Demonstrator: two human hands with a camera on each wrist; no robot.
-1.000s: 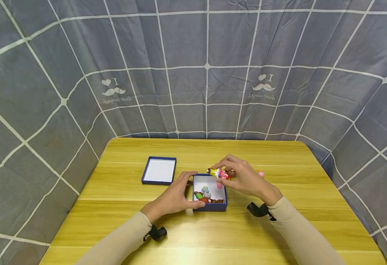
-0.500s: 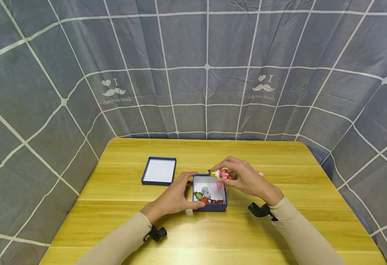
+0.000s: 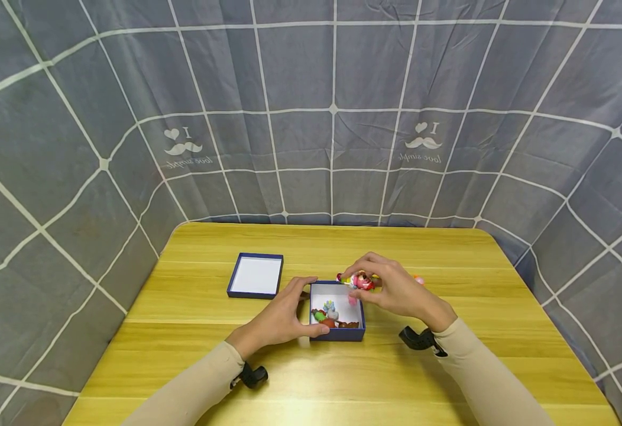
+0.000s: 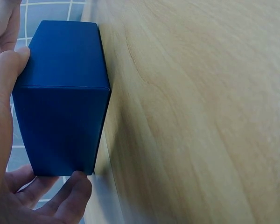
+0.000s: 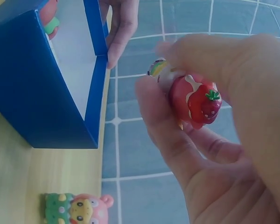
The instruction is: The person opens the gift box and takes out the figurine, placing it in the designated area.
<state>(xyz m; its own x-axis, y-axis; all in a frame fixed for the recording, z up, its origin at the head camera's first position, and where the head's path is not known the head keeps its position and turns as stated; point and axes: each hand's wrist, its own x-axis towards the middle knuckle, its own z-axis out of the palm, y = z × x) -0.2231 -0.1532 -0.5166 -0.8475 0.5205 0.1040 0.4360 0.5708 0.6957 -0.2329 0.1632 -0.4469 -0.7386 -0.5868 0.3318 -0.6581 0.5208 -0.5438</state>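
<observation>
My left hand point(image 3: 284, 316) grips a blue box point(image 3: 341, 335) with a white inside, thumb on the near wall and fingers at the far side. The left wrist view shows thumb and fingertips on opposite faces of the box point(image 4: 60, 126). Several small toy figures point(image 3: 328, 315), green, grey, blue and brown, lie in it. Over the box's far right corner, my right hand point(image 3: 396, 290) pinches a pink and red toy figurine point(image 3: 363, 282). Seen from the right wrist, that figurine point(image 5: 196, 102) has a green-leafed strawberry on top and a yellow, striped far end. Fingers partly cover it.
A white-lined blue lid point(image 3: 256, 275) lies on the wooden table point(image 3: 311, 378), behind and left of the box. Right of the box, mostly behind the right hand, is another toy figure point(image 5: 77, 208), pink and green with a yellow face. A grey curtain point(image 3: 300, 142) surrounds the table.
The figurine has turned in my right fingers: its yellow end is more hidden, and its red end faces the head camera more. The left hand and box have stayed in place.
</observation>
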